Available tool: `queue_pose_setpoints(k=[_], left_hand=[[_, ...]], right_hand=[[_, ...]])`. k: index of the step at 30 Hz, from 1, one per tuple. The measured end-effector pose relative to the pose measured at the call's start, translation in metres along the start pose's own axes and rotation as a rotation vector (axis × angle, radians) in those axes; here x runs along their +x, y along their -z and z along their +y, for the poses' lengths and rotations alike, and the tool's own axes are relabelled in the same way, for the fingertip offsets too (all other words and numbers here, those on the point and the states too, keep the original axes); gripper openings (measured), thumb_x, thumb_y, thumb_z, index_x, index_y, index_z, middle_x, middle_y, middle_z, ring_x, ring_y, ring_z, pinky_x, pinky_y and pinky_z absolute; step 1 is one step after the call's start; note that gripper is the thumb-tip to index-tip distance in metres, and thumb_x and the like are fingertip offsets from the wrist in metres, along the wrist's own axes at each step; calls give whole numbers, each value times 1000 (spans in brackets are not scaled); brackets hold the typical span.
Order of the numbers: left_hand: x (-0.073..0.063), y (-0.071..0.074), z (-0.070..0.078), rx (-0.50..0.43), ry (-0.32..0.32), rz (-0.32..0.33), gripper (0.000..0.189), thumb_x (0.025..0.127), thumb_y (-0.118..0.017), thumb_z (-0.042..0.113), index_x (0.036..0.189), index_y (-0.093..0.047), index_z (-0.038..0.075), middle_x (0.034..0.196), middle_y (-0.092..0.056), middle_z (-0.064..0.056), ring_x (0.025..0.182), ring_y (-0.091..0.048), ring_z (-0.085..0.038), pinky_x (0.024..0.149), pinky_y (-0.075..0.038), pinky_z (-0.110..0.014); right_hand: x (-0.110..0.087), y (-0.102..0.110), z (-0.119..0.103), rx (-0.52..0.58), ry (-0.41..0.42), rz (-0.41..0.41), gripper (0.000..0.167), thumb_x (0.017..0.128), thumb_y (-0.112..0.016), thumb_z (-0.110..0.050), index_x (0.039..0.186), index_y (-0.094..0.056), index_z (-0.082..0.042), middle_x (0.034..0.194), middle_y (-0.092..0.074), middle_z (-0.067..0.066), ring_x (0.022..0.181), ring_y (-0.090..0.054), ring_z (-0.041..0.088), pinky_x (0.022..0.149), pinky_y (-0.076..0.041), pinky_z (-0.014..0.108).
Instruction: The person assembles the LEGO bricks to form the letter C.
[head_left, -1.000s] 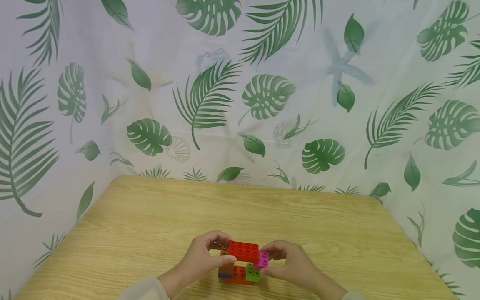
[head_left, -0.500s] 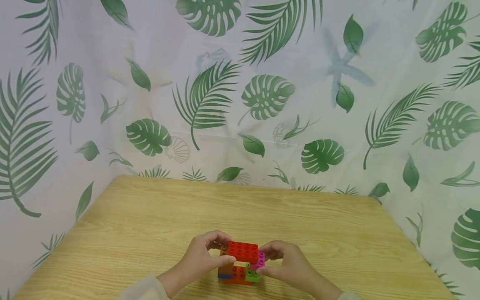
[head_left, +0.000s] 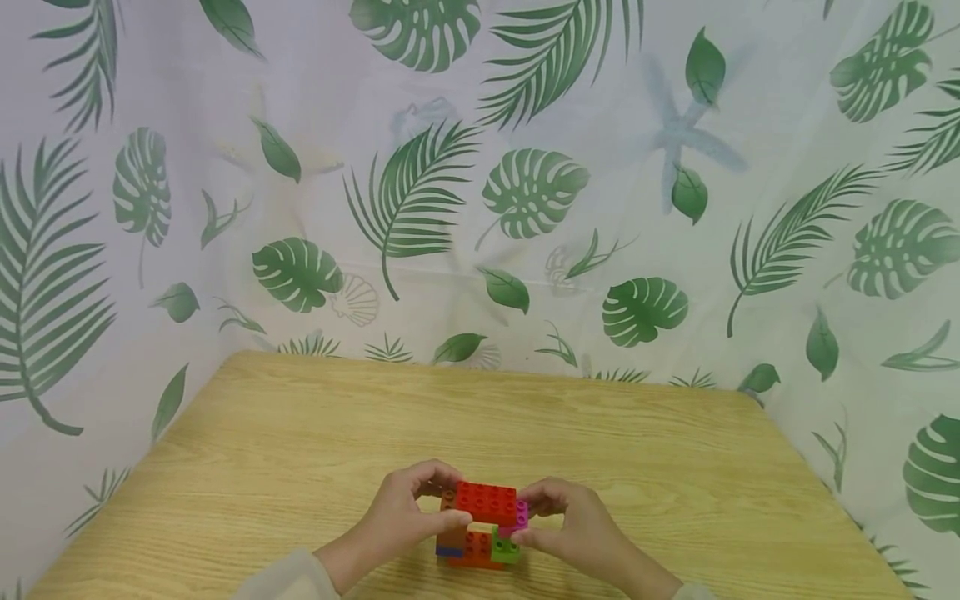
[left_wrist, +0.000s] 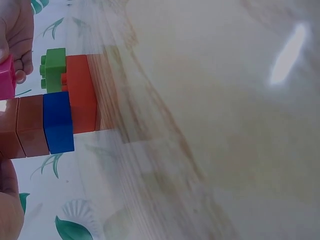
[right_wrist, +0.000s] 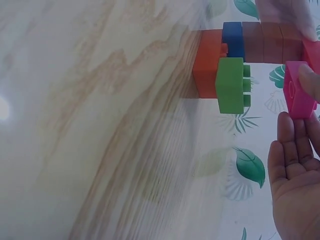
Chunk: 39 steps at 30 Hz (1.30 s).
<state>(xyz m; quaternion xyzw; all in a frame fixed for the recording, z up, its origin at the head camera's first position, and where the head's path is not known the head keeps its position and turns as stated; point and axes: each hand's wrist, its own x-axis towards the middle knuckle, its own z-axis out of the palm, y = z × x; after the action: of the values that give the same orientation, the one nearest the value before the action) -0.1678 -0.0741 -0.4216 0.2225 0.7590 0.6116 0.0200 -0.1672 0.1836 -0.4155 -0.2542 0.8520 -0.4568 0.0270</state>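
My left hand (head_left: 408, 507) grips the top of a stack of brown bricks (left_wrist: 33, 125), thumb in front and fingers behind. A long red brick (head_left: 486, 502) reaches out from the stack's top to the right. Below the brown bricks is a blue brick (left_wrist: 58, 122), on an orange-red brick (left_wrist: 81, 94) at the base. A green brick (right_wrist: 230, 86) sits on the base's other end, studs up. My right hand (head_left: 573, 518) pinches a pink brick (right_wrist: 298, 90) between thumb and fingers, by the red brick's right end. A gap shows between the pink brick and the green studs.
The build stands near the front of a wood-grain table (head_left: 360, 417). A white cloth (head_left: 450, 292) printed with green leaves hangs behind the table and along its sides. A bright light reflection (left_wrist: 289, 54) shows on the tabletop in the left wrist view.
My right hand has moved a little to the left, bringing the pink brick in against the red brick's right end and partly behind it. The left hand and the stack stay in place.
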Motion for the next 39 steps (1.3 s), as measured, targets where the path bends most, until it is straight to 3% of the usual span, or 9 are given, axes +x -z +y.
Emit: queue_pose_setpoints(k=[5,11,22,31,39], left_hand=[[1,1,0,15,-25,-1,28,80,-79,17,103,-66,8,98,-67,2,90,-63,-16,85,-50,-32],[3,2,-2,20,-39,0,26,80,-78,14,102,-66,8,97,-68,2,91,-63,-15,85,-50,-30],[4,2,-2,37,-65,4,24,80,-78,14,100,-67,9,97,-68,1,90,-63,-15,85,-50,-30],[3,1,-6,45,-86,-4,25,80,-79,22,100,-67,14,98,-68,4,89,-64,-14,84,-51,-34],[1,-1,-4,59,-74,14,26,80,-79,18,101,-65,9,98,-67,2,87,-63,-14,82,-52,-32]], right_hand=[[0,-1,0,28,35,30,34,79,-78,-25,104,-67,-5,95,-67,-1,84,-63,13,78,-54,41],[-3,-8,6,88,15,63,32,81,-76,-25,106,-66,-7,98,-66,0,89,-63,14,82,-52,44],[-5,-18,7,93,39,149,30,82,-76,-20,106,-66,-6,101,-65,1,90,-61,12,83,-52,41],[-7,-17,8,110,95,147,30,84,-73,-16,109,-64,-3,103,-64,4,90,-61,12,81,-53,39],[-8,-17,6,127,27,123,30,85,-74,-18,109,-64,-3,104,-63,6,91,-61,13,82,-53,38]])
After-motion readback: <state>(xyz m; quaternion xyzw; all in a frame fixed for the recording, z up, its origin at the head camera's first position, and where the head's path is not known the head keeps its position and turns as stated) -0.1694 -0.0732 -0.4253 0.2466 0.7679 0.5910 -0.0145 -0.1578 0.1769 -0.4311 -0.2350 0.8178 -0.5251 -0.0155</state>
